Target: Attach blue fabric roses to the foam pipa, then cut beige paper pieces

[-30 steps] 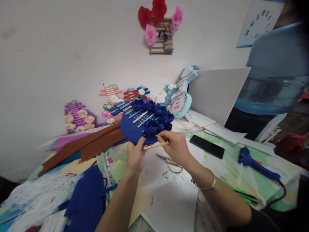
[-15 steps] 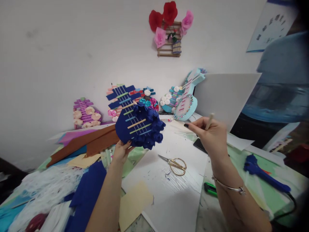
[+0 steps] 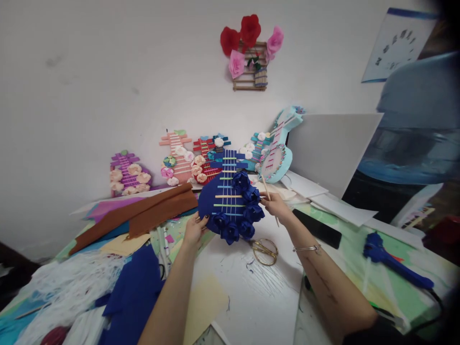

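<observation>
A dark blue lute-shaped craft stands upright above the table, with strings, pale crossbars and blue paper flowers along its right and lower edge. My left hand grips its lower left edge, thumb in front. My right hand is at its right side, fingertips by the flowers, with a thin wooden stick held between the fingers. Whether those fingertips also grip the craft's edge is hard to see. Gold-handled scissors lie just below on a white board, blades partly hidden by the craft.
A blue glue gun and a black phone lie to the right. Blue paper, brown paper and white shredded strands cover the left. Several similar crafts lean on the wall, including a pink one.
The craft has turned from tilted to upright and moved right and slightly down. My right hand, with the stick, has come in from the right to the craft's flowered edge.
</observation>
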Demonstrator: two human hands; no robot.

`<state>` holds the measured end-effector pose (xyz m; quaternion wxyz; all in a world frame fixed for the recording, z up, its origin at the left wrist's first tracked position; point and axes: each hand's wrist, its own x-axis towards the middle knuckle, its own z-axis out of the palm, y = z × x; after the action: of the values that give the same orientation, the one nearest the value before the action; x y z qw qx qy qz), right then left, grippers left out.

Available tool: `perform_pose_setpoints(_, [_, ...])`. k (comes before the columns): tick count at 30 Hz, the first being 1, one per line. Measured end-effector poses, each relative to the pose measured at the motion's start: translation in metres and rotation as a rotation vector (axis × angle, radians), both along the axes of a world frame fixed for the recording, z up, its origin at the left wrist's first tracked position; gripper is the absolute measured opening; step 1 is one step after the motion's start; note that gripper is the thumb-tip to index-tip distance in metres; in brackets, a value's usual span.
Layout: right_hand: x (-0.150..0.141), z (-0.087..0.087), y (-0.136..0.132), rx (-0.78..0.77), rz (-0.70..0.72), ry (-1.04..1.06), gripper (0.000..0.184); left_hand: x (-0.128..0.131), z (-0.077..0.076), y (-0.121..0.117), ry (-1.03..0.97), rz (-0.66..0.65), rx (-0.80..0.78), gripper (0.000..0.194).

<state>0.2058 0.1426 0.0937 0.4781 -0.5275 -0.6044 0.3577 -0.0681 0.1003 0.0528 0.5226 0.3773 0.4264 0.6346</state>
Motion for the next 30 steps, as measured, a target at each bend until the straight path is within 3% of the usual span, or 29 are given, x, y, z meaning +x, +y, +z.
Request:
perform_pose_setpoints(6, [0.006, -0.017, 0.013, -0.104, 0.019, 0.067, 0.01, 0.017, -0.01, -0.001, 0.014, -0.029, 0.02, 0.051])
perform_pose_setpoints(10, [0.01, -0.03, 0.022, -0.128, 0.01, 0.071, 0.019, 0.007, -0.008, 0.002, 0.106, 0.043, 0.035, 0.041])
perform_pose_setpoints(16, [0.01, -0.04, 0.03, -0.127, -0.009, 0.095, 0.024, -0.015, 0.003, 0.005, 0.212, 0.244, 0.095, 0.024])
perform_pose_setpoints(25, [0.011, -0.039, 0.027, -0.133, 0.007, 0.151, 0.022, -0.047, 0.047, -0.014, 0.177, 0.761, 0.323, 0.027])
perform_pose_setpoints(30, [0.008, -0.034, 0.023, -0.122, 0.015, 0.186, 0.017, -0.038, 0.049, -0.014, 0.201, 0.786, 0.394, 0.024])
